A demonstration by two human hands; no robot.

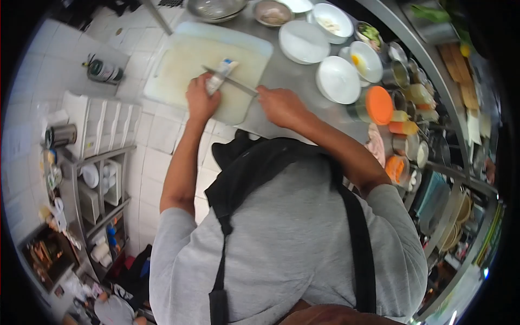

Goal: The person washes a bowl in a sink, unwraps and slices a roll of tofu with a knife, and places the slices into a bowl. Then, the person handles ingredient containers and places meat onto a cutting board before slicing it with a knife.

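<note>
Over on the pale cutting board (179, 65) lies a slim white packet (215, 83), slantwise, its wrapping marked with blue at the end farther from the person. A knife (243, 85) crosses over it, its narrow grey blade slanting the other way, the tip out past the packet's left side. Whether the edge touches the wrapping, I can't tell.

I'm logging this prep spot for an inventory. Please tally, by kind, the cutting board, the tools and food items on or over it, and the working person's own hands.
Cutting board: 1
Knife: 1
White-and-blue item: 1
Hands: 2 (left hand, right hand)
Total: 5
</note>
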